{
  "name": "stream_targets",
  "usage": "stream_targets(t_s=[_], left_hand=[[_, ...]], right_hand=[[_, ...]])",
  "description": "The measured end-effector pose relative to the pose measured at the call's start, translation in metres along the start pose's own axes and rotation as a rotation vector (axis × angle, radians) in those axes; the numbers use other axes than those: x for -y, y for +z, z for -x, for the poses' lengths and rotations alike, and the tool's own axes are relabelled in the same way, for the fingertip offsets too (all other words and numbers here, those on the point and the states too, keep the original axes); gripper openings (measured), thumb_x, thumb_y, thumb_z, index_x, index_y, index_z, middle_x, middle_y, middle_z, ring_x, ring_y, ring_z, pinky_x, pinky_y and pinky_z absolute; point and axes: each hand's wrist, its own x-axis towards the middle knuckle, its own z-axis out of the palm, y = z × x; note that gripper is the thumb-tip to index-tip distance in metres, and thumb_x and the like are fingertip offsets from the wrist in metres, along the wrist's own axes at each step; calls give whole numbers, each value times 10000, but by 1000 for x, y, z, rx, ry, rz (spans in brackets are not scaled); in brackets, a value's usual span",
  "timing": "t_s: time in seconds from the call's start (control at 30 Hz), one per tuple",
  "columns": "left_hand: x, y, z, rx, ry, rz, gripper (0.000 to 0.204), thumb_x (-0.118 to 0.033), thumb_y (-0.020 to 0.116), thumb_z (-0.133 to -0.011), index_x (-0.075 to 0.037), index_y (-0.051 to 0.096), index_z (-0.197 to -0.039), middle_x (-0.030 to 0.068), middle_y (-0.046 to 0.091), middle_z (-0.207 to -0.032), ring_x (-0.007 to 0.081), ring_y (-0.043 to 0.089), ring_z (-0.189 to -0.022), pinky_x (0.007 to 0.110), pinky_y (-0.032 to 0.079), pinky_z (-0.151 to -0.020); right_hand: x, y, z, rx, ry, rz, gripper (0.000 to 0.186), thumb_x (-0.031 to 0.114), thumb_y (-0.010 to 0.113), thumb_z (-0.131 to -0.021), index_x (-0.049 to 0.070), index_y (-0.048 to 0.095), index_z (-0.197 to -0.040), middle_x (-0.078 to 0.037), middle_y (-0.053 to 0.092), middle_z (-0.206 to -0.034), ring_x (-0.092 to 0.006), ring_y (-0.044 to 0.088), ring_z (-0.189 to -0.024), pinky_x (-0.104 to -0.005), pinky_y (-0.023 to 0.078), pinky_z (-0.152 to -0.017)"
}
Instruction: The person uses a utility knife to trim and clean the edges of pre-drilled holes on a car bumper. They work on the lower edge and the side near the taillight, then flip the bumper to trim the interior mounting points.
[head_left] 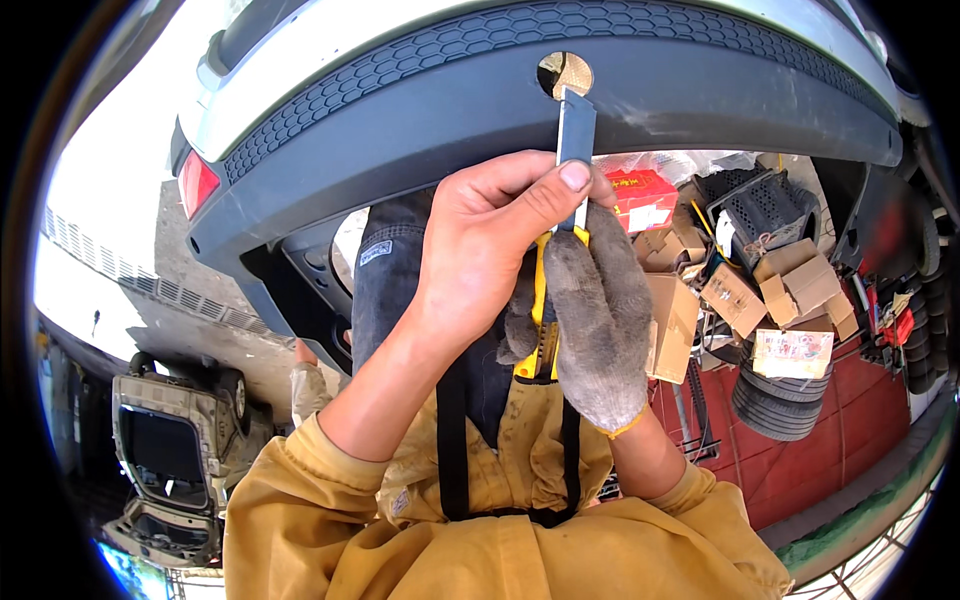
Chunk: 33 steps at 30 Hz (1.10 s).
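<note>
- Head view: the bare left hand (480, 240) is closed around the upper part of a yellow-and-black snap-off utility knife (545, 310), its thumb pressed flat against the side of the long grey steel blade (575, 130).
- The right hand (590, 320), in a dirty grey knitted work glove with a yellow cuff, is wrapped around the knife's handle from the other side, its fingers curled shut over it; the two hands touch each other.
- The blade points up, and its tip sits at the lower rim of a small round hole (565, 73) cut in the dark grey plastic car bumper (420, 120).
- Above the hole, the bumper carries a band of black honeycomb-pattern mesh (400, 55); a red tail lamp (197, 182) shows at the bumper's left end.
- Both forearms come out of mustard-yellow overall sleeves (330, 500), crossed by black straps.
- Behind the hands, a person in dark blue jeans (385, 270) stands just beyond the bumper.
- To the right, well apart from the hands, lie brown cardboard boxes (790, 285), a red carton (642, 198) and stacked black tyres (780, 400) on a red floor (830, 440).
- At lower left, a dismounted car door panel (165, 440) lies on the ground.
</note>
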Motion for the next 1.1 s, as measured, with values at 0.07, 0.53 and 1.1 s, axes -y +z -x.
stream_targets(t_s=[0.07,0.53,1.1], left_hand=[[0,0,0,-6,-5,-10,279,-204,611,-1051,49,731,-1051,145,749,-1017,176,704,-921,318,560,-856],[-8,1,2,-27,-19,-56,310,-222,593,-1062,59,722,-1039,147,746,-1006,165,699,-888,309,560,-829],[-15,-6,4,-20,-45,-25,300,-217,620,-1045,63,725,-1034,171,745,-994,222,712,-933,346,570,-864]], right_hand=[[-8,0,-2,-9,-84,62,260,95,540,-1023,-34,556,-1248,-122,606,-976,-204,632,-823,-342,518,-692],[-17,-1,-4,6,-208,192,343,137,526,-1038,-29,523,-1339,-156,629,-1064,-247,660,-889,-359,533,-762],[-16,18,0,-15,-87,23,399,106,518,-1046,-43,459,-1411,-130,600,-1071,-192,637,-910,-329,529,-768]])
